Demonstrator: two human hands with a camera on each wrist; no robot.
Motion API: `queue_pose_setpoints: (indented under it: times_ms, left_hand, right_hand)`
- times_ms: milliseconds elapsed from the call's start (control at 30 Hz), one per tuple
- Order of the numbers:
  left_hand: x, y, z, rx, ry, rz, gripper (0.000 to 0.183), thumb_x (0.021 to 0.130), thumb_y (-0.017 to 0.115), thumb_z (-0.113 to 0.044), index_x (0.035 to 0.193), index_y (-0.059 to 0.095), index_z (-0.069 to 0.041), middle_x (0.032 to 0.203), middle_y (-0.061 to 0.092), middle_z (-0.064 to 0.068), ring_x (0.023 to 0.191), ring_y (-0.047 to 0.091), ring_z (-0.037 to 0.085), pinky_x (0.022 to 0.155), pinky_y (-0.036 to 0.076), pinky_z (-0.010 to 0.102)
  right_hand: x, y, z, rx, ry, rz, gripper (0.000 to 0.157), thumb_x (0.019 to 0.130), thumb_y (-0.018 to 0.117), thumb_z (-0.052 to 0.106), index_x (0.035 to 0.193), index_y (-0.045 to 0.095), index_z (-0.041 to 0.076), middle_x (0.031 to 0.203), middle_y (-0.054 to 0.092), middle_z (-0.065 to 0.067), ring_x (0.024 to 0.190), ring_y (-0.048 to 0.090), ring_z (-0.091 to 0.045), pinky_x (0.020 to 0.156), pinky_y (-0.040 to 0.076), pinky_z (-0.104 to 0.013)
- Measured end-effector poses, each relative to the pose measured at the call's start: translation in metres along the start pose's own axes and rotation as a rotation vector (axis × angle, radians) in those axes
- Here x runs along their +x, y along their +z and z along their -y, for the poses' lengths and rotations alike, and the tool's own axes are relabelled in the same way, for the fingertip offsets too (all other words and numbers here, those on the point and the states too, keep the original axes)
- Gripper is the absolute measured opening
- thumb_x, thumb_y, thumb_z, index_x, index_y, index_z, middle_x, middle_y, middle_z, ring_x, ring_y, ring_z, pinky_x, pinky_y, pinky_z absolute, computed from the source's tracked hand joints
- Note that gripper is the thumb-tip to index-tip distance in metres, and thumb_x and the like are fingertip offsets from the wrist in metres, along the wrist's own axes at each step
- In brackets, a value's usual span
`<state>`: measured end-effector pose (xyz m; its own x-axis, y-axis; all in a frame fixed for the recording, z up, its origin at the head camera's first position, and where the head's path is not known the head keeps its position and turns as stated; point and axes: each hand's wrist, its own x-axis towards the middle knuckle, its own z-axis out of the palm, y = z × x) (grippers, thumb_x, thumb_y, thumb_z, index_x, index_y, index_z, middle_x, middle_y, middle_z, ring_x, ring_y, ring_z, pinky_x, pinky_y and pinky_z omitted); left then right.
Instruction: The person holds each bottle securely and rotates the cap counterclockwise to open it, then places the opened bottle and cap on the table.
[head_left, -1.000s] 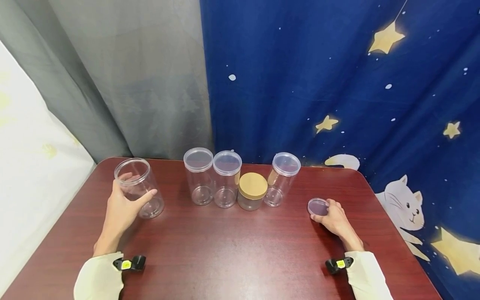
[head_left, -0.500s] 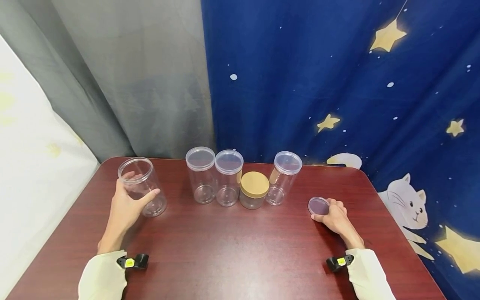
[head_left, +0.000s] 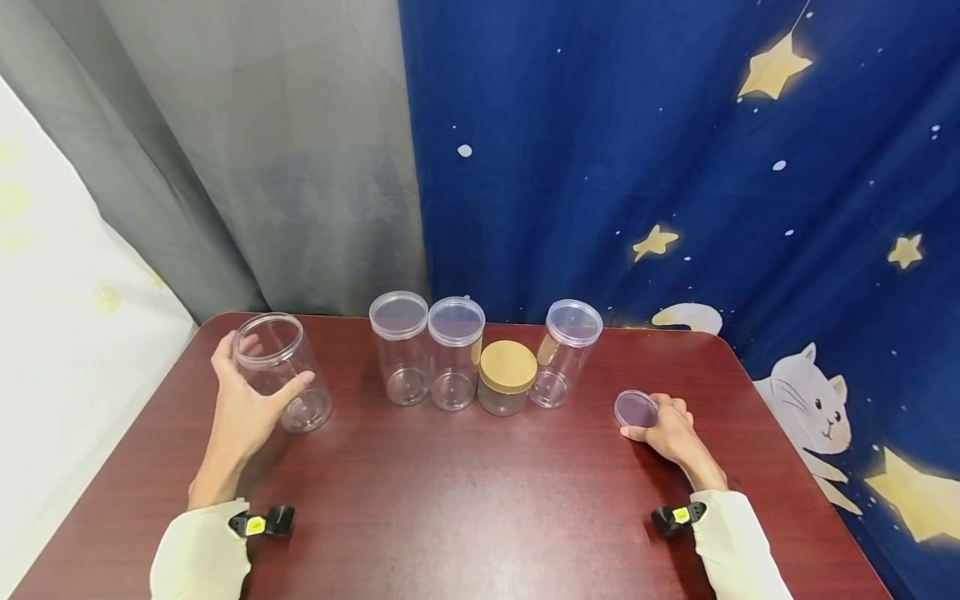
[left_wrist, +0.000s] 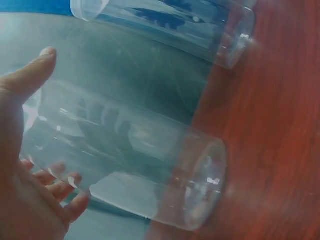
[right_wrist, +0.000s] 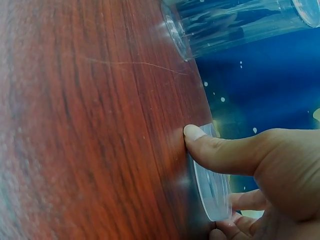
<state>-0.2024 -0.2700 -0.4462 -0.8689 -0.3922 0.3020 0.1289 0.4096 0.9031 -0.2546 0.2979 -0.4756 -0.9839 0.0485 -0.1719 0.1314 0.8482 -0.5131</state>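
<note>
At the table's left stands an uncovered clear plastic jar (head_left: pixel 279 375), upright. My left hand (head_left: pixel 243 408) is spread beside it with fingers loose; in the left wrist view the thumb (left_wrist: pixel 37 72) is lifted off the wall and the fingertips (left_wrist: pixel 75 205) are close to the jar's far side. On the right, my right hand (head_left: pixel 670 427) pinches a round translucent lid (head_left: pixel 635 410) by its edge. The right wrist view has the thumb (right_wrist: pixel 215 150) on one side of the lid (right_wrist: pixel 212 190), fingers on the other, low over the tabletop.
Several lidded jars line the back: two tall clear jars (head_left: pixel 400 350) (head_left: pixel 456 354), a short jar with a gold lid (head_left: pixel 507 375) and another tall jar (head_left: pixel 566 354). The red-brown table (head_left: pixel 465 500) ends at a curtain (head_left: pixel 525 167).
My left fingers have spread and eased away from the jar, which stays where it was. The right hand keeps its pinch on the lid, barely moving.
</note>
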Motion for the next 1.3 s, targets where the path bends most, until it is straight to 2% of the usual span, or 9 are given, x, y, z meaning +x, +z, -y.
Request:
queue_pose_setpoints:
  times_ms: [167, 300, 433, 533, 700, 967, 1033, 1100, 1300]
  left_hand:
    - [-0.007, -0.003, -0.022, -0.024, 0.155, -0.144, 0.110, 0.078, 0.080, -0.028, 0.156, 0.003, -0.015, 0.162, 0.008, 0.005, 0.150, 0.008, 0.016, 0.121, 0.005, 0.034]
    - [-0.017, 0.000, -0.054, -0.069, 0.290, -0.278, 0.109, 0.081, 0.074, -0.047, 0.153, 0.008, -0.002, 0.161, 0.007, 0.009, 0.148, 0.007, 0.019, 0.120, 0.002, 0.034]
    - [-0.023, 0.007, -0.084, -0.152, 0.404, -0.364, 0.098, 0.083, 0.072, -0.047, 0.145, 0.019, 0.007, 0.154, 0.017, 0.014, 0.146, 0.013, 0.022, 0.119, 0.006, 0.031]
    - [-0.025, 0.011, -0.088, -0.098, 0.465, -0.354, 0.088, 0.082, 0.070, -0.046, 0.140, 0.032, 0.007, 0.153, 0.023, 0.011, 0.145, 0.015, 0.025, 0.118, 0.007, 0.037]
    - [-0.024, 0.015, -0.079, 0.039, 0.525, -0.213, 0.087, 0.082, 0.066, -0.057, 0.141, 0.041, 0.002, 0.158, 0.025, 0.012, 0.148, 0.010, 0.028, 0.114, 0.002, 0.051]
    - [-0.028, 0.040, -0.084, 0.092, 0.738, -0.117, 0.086, 0.086, 0.064, -0.062, 0.134, 0.046, 0.007, 0.150, 0.035, 0.025, 0.140, 0.026, 0.040, 0.115, 0.015, 0.053]
    - [-0.031, 0.049, -0.083, 0.118, 0.735, -0.060, 0.086, 0.087, 0.064, -0.059, 0.138, 0.042, 0.006, 0.151, 0.034, 0.024, 0.140, 0.027, 0.041, 0.115, 0.015, 0.054]
    - [-0.034, 0.057, -0.081, 0.145, 0.664, 0.022, 0.091, 0.085, 0.070, -0.053, 0.145, 0.033, 0.004, 0.155, 0.028, 0.021, 0.143, 0.024, 0.038, 0.116, 0.017, 0.054]
    - [-0.032, 0.077, -0.072, 0.091, 0.298, 0.216, 0.110, 0.076, 0.085, -0.019, 0.153, 0.009, 0.000, 0.157, 0.018, 0.021, 0.144, 0.025, 0.034, 0.114, 0.029, 0.055]
  right_hand:
    - [0.001, 0.001, -0.001, 0.000, 0.002, 0.012, 0.088, 0.079, 0.083, 0.029, 0.138, 0.035, -0.014, 0.130, 0.036, -0.037, 0.114, 0.034, -0.050, 0.096, 0.039, -0.062]
    - [0.003, 0.000, -0.003, 0.001, -0.015, 0.008, 0.088, 0.079, 0.084, 0.030, 0.138, 0.035, -0.015, 0.129, 0.036, -0.038, 0.113, 0.034, -0.051, 0.095, 0.038, -0.062]
    - [0.005, -0.004, -0.003, 0.005, -0.044, -0.004, 0.087, 0.079, 0.083, 0.029, 0.136, 0.036, -0.016, 0.129, 0.037, -0.038, 0.112, 0.035, -0.051, 0.095, 0.037, -0.063]
    - [0.005, -0.004, -0.003, 0.006, -0.052, -0.008, 0.086, 0.079, 0.083, 0.028, 0.136, 0.036, -0.016, 0.128, 0.037, -0.038, 0.112, 0.035, -0.052, 0.095, 0.037, -0.063]
    - [0.003, -0.003, -0.004, 0.011, -0.030, 0.005, 0.088, 0.080, 0.083, 0.031, 0.137, 0.035, -0.015, 0.129, 0.036, -0.038, 0.112, 0.034, -0.051, 0.096, 0.037, -0.063]
    - [0.003, -0.001, -0.006, 0.014, -0.039, 0.007, 0.088, 0.080, 0.083, 0.032, 0.137, 0.035, -0.015, 0.129, 0.036, -0.038, 0.112, 0.034, -0.051, 0.096, 0.036, -0.063]
    - [0.003, -0.002, -0.007, 0.014, -0.043, 0.004, 0.088, 0.079, 0.083, 0.031, 0.136, 0.035, -0.015, 0.129, 0.036, -0.038, 0.113, 0.035, -0.051, 0.096, 0.036, -0.063]
    - [0.004, -0.002, -0.007, 0.015, -0.044, 0.003, 0.088, 0.079, 0.083, 0.032, 0.136, 0.035, -0.015, 0.129, 0.036, -0.037, 0.113, 0.035, -0.052, 0.097, 0.036, -0.063]
    - [0.004, -0.002, -0.008, 0.025, -0.033, 0.017, 0.090, 0.078, 0.084, 0.033, 0.136, 0.035, -0.014, 0.129, 0.036, -0.037, 0.113, 0.034, -0.051, 0.097, 0.036, -0.063]
